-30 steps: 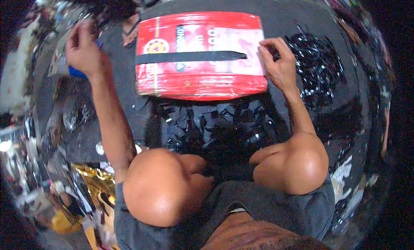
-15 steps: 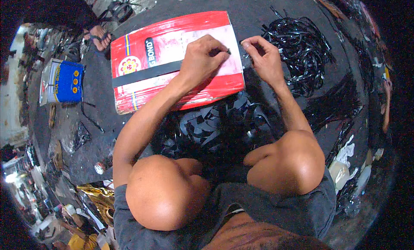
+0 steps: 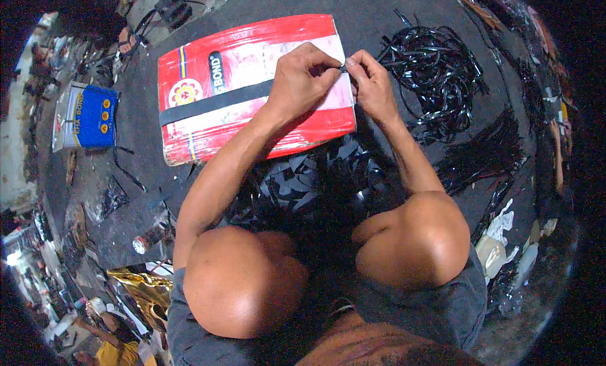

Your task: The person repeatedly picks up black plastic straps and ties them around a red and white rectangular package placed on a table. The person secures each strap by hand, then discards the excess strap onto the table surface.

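A flat red and white panel [image 3: 259, 123], shiny on its face, lies in front of my knees. Across it from the left edge runs a black strip [image 3: 218, 102], passing under my left hand [image 3: 302, 80]. Thumb and fingers of that hand are pinched on the strip near the panel's right edge. My right hand [image 3: 375, 87] is just beyond this edge, its thumb and fingertips closed on the small dark end of the strip. The two hands' fingertips almost meet there. My fingers hide the exact shape of that end.
Right of the panel lies a tangled heap of shiny black strips [image 3: 435, 75]. Black cut pieces [image 3: 297, 183] are scattered between the panel and my knees. A blue and white container [image 3: 95, 116] stands at the left. Gold foil [image 3: 145, 290] lies lower left; another person [image 3: 117, 350] is beyond it.
My right hand has moved left to my left hand, and its fingers have closed on the strip's end. A foot at the upper left has shifted away and shows less clearly.
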